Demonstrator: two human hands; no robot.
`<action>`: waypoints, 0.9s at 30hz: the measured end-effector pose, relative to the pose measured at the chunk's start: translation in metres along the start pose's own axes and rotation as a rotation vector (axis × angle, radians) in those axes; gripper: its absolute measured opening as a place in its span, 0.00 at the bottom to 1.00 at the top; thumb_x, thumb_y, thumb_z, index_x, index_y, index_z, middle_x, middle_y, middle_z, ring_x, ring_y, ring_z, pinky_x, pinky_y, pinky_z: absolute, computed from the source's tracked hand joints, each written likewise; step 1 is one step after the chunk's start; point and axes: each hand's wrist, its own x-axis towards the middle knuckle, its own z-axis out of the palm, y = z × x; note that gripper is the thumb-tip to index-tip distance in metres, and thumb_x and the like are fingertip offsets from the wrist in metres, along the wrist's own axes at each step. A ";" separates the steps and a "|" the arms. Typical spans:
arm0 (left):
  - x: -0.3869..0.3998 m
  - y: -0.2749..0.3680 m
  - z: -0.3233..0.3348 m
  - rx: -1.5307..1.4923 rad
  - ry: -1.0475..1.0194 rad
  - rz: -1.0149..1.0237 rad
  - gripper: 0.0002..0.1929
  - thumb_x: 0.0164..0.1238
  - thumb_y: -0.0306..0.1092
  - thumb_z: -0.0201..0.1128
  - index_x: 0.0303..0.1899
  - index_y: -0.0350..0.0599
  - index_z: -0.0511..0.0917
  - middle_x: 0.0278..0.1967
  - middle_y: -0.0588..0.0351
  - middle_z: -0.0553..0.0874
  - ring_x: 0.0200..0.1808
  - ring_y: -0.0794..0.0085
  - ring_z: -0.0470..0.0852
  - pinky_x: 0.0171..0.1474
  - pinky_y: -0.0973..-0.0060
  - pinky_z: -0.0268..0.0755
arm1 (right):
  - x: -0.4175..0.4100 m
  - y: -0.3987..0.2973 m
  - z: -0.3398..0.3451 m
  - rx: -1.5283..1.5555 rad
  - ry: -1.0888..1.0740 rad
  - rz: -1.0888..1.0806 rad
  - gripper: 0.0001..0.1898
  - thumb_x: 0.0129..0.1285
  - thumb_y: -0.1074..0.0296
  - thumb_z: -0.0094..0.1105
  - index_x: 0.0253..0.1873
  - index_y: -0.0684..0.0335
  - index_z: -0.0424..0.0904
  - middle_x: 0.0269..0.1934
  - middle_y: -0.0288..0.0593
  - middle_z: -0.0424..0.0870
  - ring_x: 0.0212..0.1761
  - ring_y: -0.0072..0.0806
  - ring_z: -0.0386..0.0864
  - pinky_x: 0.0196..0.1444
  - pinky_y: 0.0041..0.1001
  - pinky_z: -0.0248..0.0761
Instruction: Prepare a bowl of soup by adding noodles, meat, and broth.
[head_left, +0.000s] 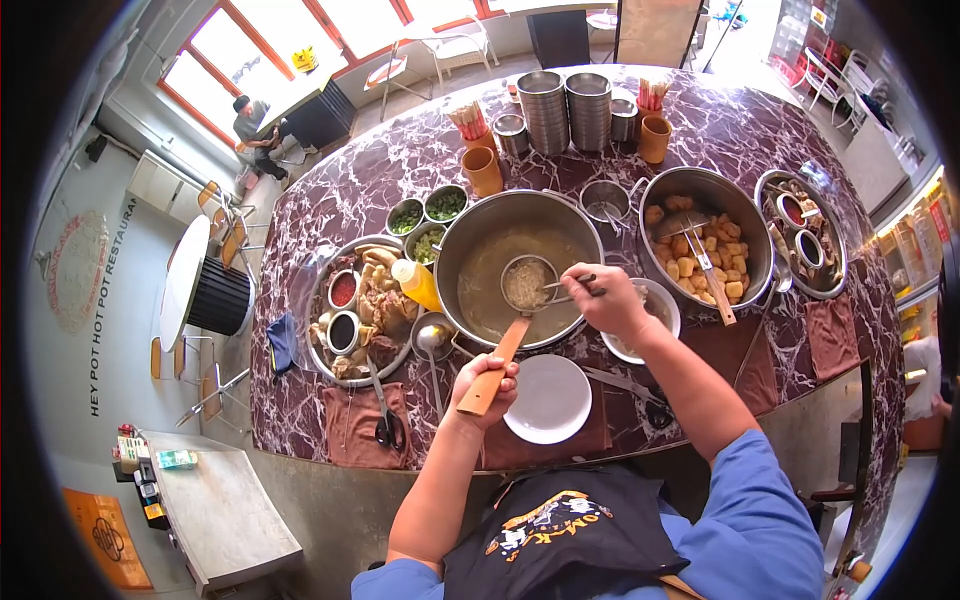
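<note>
My left hand (486, 381) grips the wooden handle (508, 345) of a round strainer (504, 289). The strainer sits in the cloudy broth (480, 262) of a large metal pot (450, 247); pale food, perhaps noodles, fills it. Over the pot's right rim, my right hand (609, 298) holds dark chopsticks (561, 283) with their tips at this food. A white bowl (547, 401) stands in front of the pot. Another white bowl (667, 300), with food in it, is partly hidden below my right hand and forearm.
At left are a platter of meat (386, 300) with sauce cups, a yellow squeeze bottle (417, 283), a ladle (433, 345) and scissors (388, 427). Right stands a pot of fried cubes (759, 225). Stacked metal bowls (544, 112) are behind. A seated person (259, 127) is far left.
</note>
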 end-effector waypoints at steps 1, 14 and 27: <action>-0.001 -0.003 0.004 0.020 0.015 0.003 0.13 0.66 0.30 0.53 0.47 0.33 0.67 0.32 0.51 0.79 0.24 0.71 0.78 0.24 0.80 0.70 | -0.001 0.000 0.006 0.032 0.022 0.029 0.04 0.65 0.71 0.62 0.40 0.63 0.84 0.27 0.50 0.85 0.26 0.33 0.85 0.29 0.27 0.74; -0.006 -0.004 -0.003 -0.011 -0.003 0.008 0.11 0.67 0.30 0.54 0.47 0.39 0.67 0.33 0.50 0.79 0.25 0.69 0.79 0.25 0.78 0.71 | 0.009 0.043 -0.005 0.237 0.226 0.260 0.05 0.67 0.72 0.61 0.38 0.66 0.84 0.20 0.37 0.80 0.21 0.14 0.72 0.24 0.22 0.65; -0.007 -0.002 0.002 -0.055 0.012 0.007 0.13 0.65 0.30 0.55 0.48 0.37 0.68 0.32 0.51 0.78 0.24 0.71 0.79 0.26 0.79 0.72 | 0.003 0.001 0.002 -0.113 0.042 -0.060 0.04 0.63 0.70 0.63 0.39 0.61 0.84 0.35 0.50 0.86 0.35 0.44 0.85 0.37 0.34 0.78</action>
